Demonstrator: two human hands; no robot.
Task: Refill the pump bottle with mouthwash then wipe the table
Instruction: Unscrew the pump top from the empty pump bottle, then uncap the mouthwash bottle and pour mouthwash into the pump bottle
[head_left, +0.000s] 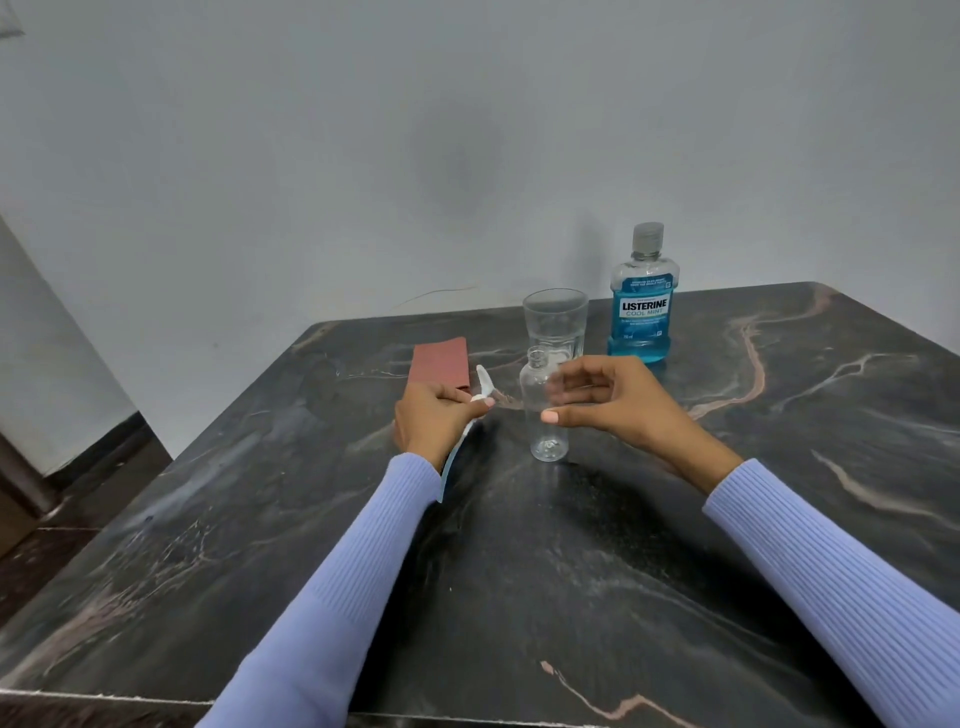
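Note:
A small clear pump bottle stands empty on the dark marble table, its neck uncapped. My right hand is around it, thumb in front and fingertips blurred behind the clear wall. My left hand is closed on the white pump head, held just left of the bottle, with its pale tube hanging down past my wrist. A blue mouthwash bottle with a grey cap stands capped at the back. A folded reddish cloth lies flat behind my left hand.
An empty clear drinking glass stands right behind the pump bottle, left of the mouthwash. A pale wall runs close behind the table's back edge. The table's left edge drops to a dark floor.

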